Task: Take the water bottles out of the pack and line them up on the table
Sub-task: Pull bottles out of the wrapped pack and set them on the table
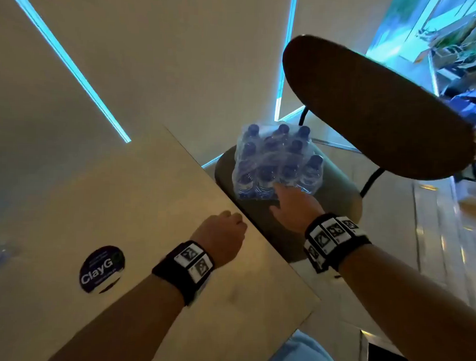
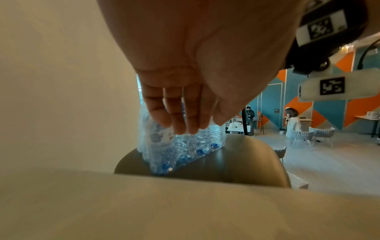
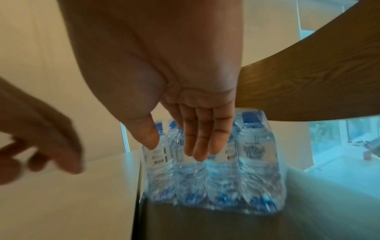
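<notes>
Now right hand (image 1: 292, 206) flat, fingers straight, by the pack (image 1: 278, 162) mid-frame on the chair (image 1: 339, 194); left hand (image 1: 221, 236) loosely curled, holding nothing, above the table (image 1: 122, 203)

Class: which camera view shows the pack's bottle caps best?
The head view: it looks down on the pack, so the blue caps show in rows. The right wrist view shows few, blurred; the left wrist view hides them behind fingers.
</notes>
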The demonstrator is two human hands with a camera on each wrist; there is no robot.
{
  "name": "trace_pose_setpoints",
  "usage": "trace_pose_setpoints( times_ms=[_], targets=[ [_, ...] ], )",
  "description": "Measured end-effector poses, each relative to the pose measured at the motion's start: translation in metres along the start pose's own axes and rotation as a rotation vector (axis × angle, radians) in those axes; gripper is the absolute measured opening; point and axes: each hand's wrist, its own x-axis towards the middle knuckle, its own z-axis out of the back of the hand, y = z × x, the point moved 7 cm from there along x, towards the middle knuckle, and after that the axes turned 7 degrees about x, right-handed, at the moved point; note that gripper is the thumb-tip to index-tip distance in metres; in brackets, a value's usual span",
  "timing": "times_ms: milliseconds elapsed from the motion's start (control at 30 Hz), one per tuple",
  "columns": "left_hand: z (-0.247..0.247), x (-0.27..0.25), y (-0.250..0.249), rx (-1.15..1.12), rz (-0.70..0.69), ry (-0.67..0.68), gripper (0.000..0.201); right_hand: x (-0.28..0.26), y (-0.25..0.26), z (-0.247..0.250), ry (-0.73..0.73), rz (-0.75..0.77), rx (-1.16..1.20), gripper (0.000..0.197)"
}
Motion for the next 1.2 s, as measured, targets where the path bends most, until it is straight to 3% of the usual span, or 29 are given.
trace_pose_setpoints(
  times_ms=[167, 267, 367, 600, 733, 800, 966, 1100, 1200],
  targets=[
    [0.032, 0.096, -0.001, 0.044, 0.121, -0.067, 0.032, 0.049, -0.010, 0.018, -0.090, 0.060, -0.051, 0.064],
    [0.040, 0.120, 0.013, 0.071, 0.175, -0.082, 0.045, 0.058, -0.017, 0.017, -0.128, 0.085, -0.051, 0.054],
    [0.035, 0.134, 0.024, 0.137, 0.204, -0.089, 0.040, 0.075, -0.024, 0.016, -0.134, 0.049, 0.072, 0.054],
    [0.001, 0.153, 0.029, 0.338, 0.430, 0.189, 0.029, 0.087, -0.033, 0.015, -0.114, 0.198, 0.142, 0.030],
    [0.002, 0.159, 0.037, 0.232, 0.567, 0.253, 0.024, 0.071, -0.033, 0.002, 0.007, 0.295, 0.001, 0.038],
    [-0.003, 0.156, 0.041, 0.072, 0.634, 0.263, 0.027, 0.055, -0.042, -0.005, 0.096, 0.290, 0.058, 0.032],
    [-0.001, 0.159, 0.035, 0.089, 0.436, 0.172, 0.031, 0.023, -0.064, -0.004, 0.182, 0.158, 0.340, 0.031],
    [0.015, 0.156, 0.029, -0.067, 0.176, -0.078, 0.037, 0.021, -0.068, 0.005, 0.100, 0.104, 0.369, 0.032],
    [0.013, 0.152, 0.039, -0.232, 0.160, -0.118, 0.045, 0.022, -0.069, 0.012, 0.066, 0.094, 0.385, 0.030]
  ],
)
